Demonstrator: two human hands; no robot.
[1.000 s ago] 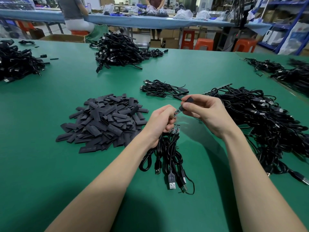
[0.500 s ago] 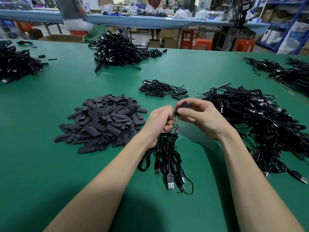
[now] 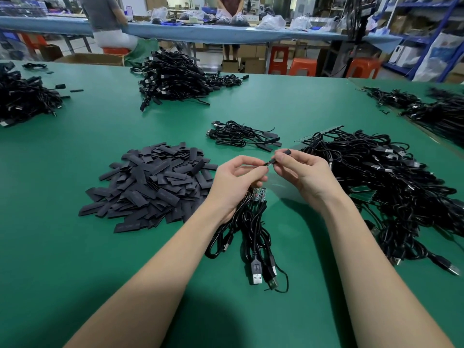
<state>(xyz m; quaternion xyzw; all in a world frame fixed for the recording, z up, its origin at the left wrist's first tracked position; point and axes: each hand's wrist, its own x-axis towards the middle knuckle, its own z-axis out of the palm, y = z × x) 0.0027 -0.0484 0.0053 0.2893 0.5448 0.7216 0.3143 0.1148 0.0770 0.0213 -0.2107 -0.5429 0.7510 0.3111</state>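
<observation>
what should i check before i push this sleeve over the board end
1. right hand pinches black sleeve: ok
2. left hand pinches board end: ok
3. sleeve mouth meets board end: ok
4. board already inside sleeve: cannot tell
5. cable bundle hangs below left hand, clear of the sleeve: ok
6. sleeve pile close by on table: ok

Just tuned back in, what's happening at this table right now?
A person works at a green table. The left hand grips a bundle of USB cables, small circuit boards showing below its fingers, and pinches one cable end. The right hand pinches a black sleeve against that end. A pile of flat sleeves lies left, a cable heap right.
</observation>
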